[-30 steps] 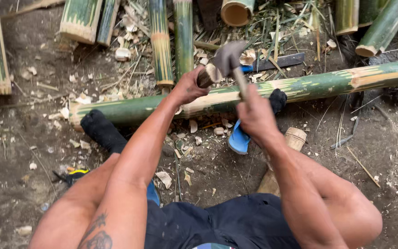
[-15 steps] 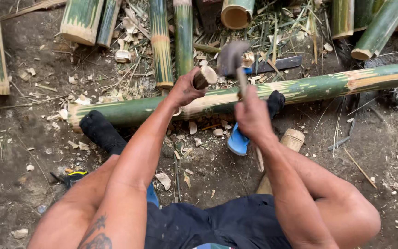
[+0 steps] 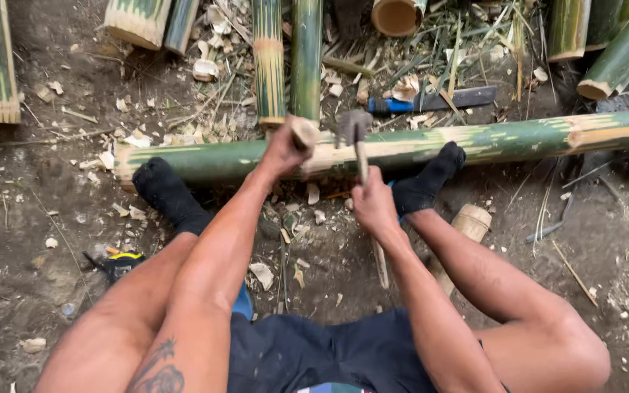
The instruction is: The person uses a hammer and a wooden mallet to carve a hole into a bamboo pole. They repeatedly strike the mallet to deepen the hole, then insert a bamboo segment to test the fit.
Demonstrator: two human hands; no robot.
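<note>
1. Two bare legs are taking up the near part of the view, the person sitting on the dirt floor [image 3: 16, 291] in dark shorts, with a black and yellow tool [image 3: 121, 263] lying beside the left thigh; too little of it is showing to name it.
2. Both feet in black socks [image 3: 165, 191] are pressing against the long green bamboo pole [image 3: 489, 140], which is lying crosswise on the ground just past them.
3. Closed around a slim handle, the right hand [image 3: 374, 207] is holding a hammer [image 3: 354, 135] whose dark metal head is blurring just above the pole.
4. Next to it, the left hand [image 3: 282, 151] is gripping a short tool with a pale wooden butt [image 3: 304, 133], planted against the pole; its working end is hidden behind the fist, so I cannot tell whether it is a chisel.
5. Judging by its look, the pole is handling as stiff, hard and fairly heavy, its waxy skin likely slippery, so bracing with the feet and gripping near the pared pale patch is seeming sensible.
6. Farther off, cut bamboo sections [image 3: 306, 58], shavings and a blue-handled blade [image 3: 438, 100] are lying about, and the pole's right end is running out of view.
</note>
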